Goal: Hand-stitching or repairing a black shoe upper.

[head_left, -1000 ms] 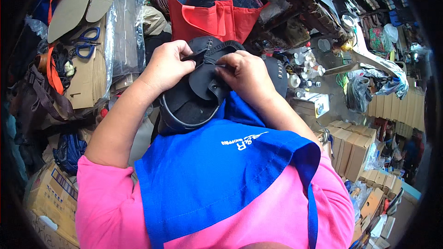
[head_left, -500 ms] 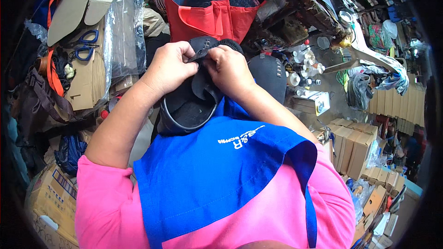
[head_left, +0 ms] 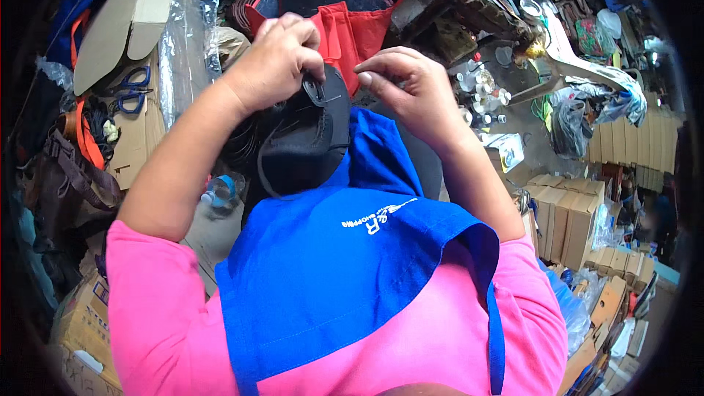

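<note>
A black shoe-like piece [head_left: 304,147] sits against the blue apron [head_left: 330,249] on my lap. Light stitches run along a seam near its upper end. My left hand [head_left: 275,66] is curled at that end, thumb and fingers closed on a small black flap. To the right and apart from the piece, my right hand [head_left: 411,88] is raised, with thumb and forefinger brought together; whatever they pinch is too fine to make out. Part of the black piece lies hidden under my left hand.
Beyond my hands stands a red bag [head_left: 359,29] with a dark lining. Blue-handled scissors [head_left: 133,92] lie on cardboard at the left. Small white bottles [head_left: 484,88] cluster to the right, and stacked cardboard boxes [head_left: 561,220] stand lower right. A clear plastic cup-like item [head_left: 221,192] is below my left forearm.
My hands were together at the top of the black piece. The right hand has drawn away to the right. The piece has turned, so its opening no longer faces me.
</note>
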Motion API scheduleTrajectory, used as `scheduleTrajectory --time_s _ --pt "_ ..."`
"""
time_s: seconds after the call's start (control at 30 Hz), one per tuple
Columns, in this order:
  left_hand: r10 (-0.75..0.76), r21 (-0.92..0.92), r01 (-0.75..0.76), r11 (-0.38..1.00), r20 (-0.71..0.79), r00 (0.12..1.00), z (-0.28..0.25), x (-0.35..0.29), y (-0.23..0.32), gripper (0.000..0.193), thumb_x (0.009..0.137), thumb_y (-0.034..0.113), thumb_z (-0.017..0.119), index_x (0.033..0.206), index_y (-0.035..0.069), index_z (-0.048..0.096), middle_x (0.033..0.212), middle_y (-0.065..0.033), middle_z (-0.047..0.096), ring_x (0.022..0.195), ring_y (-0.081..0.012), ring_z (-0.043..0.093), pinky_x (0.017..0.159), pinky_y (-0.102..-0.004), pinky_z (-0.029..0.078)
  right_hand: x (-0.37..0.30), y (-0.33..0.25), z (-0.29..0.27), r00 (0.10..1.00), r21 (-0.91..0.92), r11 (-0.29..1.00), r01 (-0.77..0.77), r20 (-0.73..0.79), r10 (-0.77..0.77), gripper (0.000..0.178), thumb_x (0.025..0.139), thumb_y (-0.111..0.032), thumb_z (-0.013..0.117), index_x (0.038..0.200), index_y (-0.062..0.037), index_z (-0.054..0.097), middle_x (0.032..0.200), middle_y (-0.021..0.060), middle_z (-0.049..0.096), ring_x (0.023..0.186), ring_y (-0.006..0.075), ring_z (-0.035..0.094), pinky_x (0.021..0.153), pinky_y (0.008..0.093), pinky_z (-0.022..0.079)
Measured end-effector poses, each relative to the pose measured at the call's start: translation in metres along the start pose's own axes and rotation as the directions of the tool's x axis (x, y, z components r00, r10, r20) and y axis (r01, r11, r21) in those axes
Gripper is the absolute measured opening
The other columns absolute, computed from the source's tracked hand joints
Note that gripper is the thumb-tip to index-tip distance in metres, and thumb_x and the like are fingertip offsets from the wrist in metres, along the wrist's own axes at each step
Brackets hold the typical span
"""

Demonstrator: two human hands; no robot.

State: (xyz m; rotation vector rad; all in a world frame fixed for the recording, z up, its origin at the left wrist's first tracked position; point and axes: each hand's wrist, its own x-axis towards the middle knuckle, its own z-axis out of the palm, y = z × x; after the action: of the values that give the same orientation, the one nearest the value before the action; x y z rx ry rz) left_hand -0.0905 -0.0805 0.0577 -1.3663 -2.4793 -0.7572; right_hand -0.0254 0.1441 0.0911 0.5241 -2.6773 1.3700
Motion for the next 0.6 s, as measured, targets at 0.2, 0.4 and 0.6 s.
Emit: scheduleTrajectory --time_s 0.2,0.4,0.6 --pt "-0.276 -0.374 0.297 0.878 0.111 0.955 0.033 -0.036 0.01 0.032 0.068 -0.004 0.064 0.097 0.007 0.07 0.096 -0.0099 0.059 0.098 -0.0256 0.058 0.088 -0.0347 0.046 -0.003 0.03 0.022 0.975 -0.191 0.962 0.196 0.143 -0.17 0.012 0.075 -0.018 0.07 0.084 -0.0111 0.071 0.086 0.006 0.068 0.088 0.0261 0.061 0.081 0.0379 0.047" --pt "-0.372 -0.382 0.442 0.812 0.244 0.895 0.024 -0.032 0.012 0.026 0.08 0.02 0.063 0.102 0.006 0.065 0.111 -0.0116 0.058 0.107 -0.0269 0.054 0.096 -0.0388 0.041 0.002 0.031 0.038 0.905 -0.463 0.803 0.375 0.371 -0.209 0.009 0.077 -0.021 0.063 0.079 -0.0154 0.069 0.081 0.0023 0.064 0.088 0.0224 0.059 0.077 0.0361 0.044" --pt "-0.503 -0.525 0.446 0.725 0.038 0.863 0.053 -0.041 0.006 0.056 0.071 0.025 0.079 0.115 0.009 0.047 0.101 -0.0124 0.06 0.096 -0.028 0.059 0.087 -0.0386 0.046 -0.003 0.047 0.044 0.863 -0.47 0.744 0.475 0.416 -0.289 0.007 0.076 -0.015 0.061 0.083 -0.0112 0.06 0.081 0.0064 0.057 0.085 0.0248 0.057 0.076 0.0377 0.045"
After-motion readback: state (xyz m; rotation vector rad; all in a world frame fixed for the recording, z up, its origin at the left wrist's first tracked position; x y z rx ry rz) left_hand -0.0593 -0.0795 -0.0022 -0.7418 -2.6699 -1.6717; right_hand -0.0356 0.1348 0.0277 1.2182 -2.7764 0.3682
